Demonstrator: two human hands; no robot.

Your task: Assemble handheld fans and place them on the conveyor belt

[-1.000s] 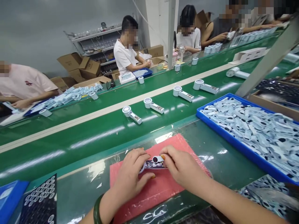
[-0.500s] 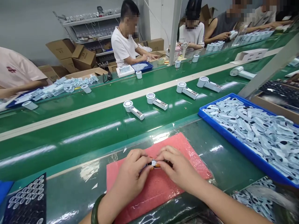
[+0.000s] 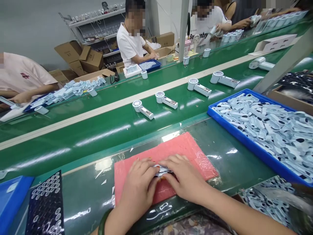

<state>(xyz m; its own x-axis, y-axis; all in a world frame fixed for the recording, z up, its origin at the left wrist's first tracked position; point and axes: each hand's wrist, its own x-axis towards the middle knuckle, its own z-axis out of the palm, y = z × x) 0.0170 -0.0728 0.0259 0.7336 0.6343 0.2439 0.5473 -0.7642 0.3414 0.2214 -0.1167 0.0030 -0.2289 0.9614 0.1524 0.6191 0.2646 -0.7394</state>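
Observation:
My left hand and my right hand meet over a red mat wrapped in clear film. Between their fingertips they grip a small pale plastic piece with a shiny face and dark marks. Thumbs press on its near side, the other fingers curl over its far side. Most of the piece is hidden by my fingers, so its full shape does not show.
A blue tray heaped with pale-blue plastic parts stands at right. Handheld fans lie in a row on the green conveyor. A black sheet of round stickers and another blue tray are at left. Co-workers sit opposite.
The view has shifted slightly. Both hands stay on the piece, and more of its pale, marked face shows between the fingers. My fingers have flattened a little over it.

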